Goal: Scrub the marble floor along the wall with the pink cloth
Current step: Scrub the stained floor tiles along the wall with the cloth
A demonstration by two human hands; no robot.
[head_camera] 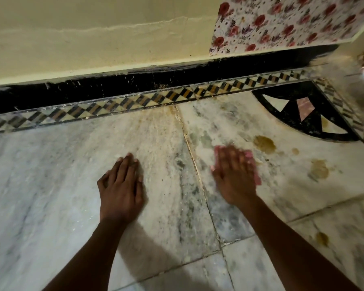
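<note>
The pink cloth [253,164] is pressed flat to the marble floor [51,185] under the right hand [233,175]. The fingers are held straight and close together over it, palm down; nothing is pinched or balled up. The hand is motion-blurred, so finer detail of the grip can't be told. Only a thin pink edge is seen past the fingertips and along the hand's right side; the rest of the cloth is hidden beneath.

From the grip outward: the yellow-brown stains [264,144] lie just beyond and to the right of the cloth, w/ a second patch [319,169] further right. The grout seam [194,162] runs just left of the hand, roughly toward the wall. The checkered border strip [135,99] and black skirting [93,89] lie well ahead of the fingertips, w/ the long axis running left-right.

The left hand [120,185] is laid flat on the slab left of the seam, fingers relaxed, prob. as a brace. The right hand is the nearer to the stains, so the next stroke is judged to be forward-right.
</note>
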